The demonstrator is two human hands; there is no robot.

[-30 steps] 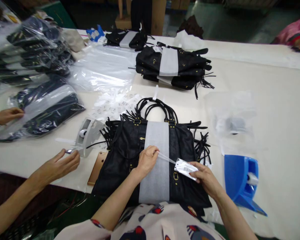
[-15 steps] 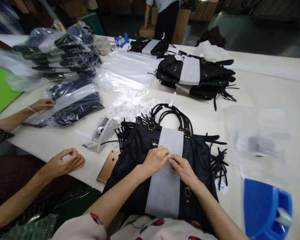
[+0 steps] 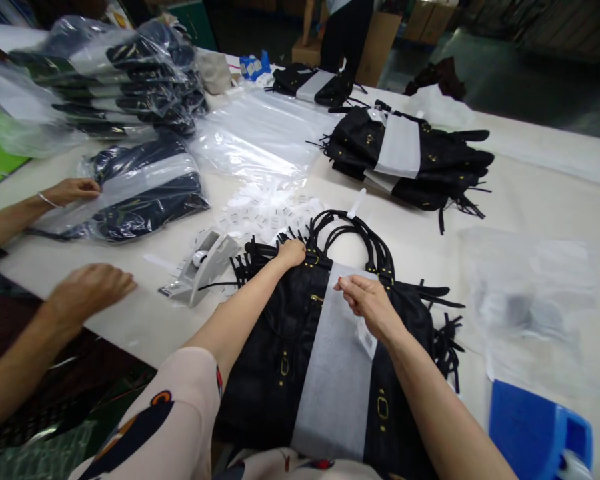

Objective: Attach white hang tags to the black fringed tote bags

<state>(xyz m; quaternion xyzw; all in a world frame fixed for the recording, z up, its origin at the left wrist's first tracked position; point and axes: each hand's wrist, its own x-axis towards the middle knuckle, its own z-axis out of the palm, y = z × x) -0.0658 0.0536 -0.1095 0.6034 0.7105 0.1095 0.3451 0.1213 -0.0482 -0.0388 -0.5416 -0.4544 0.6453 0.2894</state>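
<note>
Both hands are on the black fringed handbag [image 3: 275,347], which lies flat on the white table [image 3: 530,193] right in front of the person, its handles [image 3: 350,230] pointing away. Left hand [image 3: 291,253] rests at the bag's top left corner, fingers curled down onto the edge beside the fringe — whether it actually grips anything there I cannot tell. Right hand [image 3: 367,303] sits at the upper end of the white paper band [image 3: 333,380] that runs down the middle of the bag, thumb and fingertips pinched together on the band's top edge; a small white tag [image 3: 367,338] hangs just under its wrist. So the bag lies beneath and between the two hands, stretching from them back toward the person's body.

Just left of the bag stands a grey tape dispenser [image 3: 200,267], with a scatter of small white labels [image 3: 267,207] behind it. A blue tape dispenser [image 3: 535,430] sits at the near right corner. Farther off lies a stack of the same bags [image 3: 410,157], and clear plastic bags [image 3: 260,137] spread beside it. At the left a co-worker's hand [image 3: 87,287] hovers over the table edge, while another hand [image 3: 70,192] rests on a bagged handbag [image 3: 140,193].
</note>
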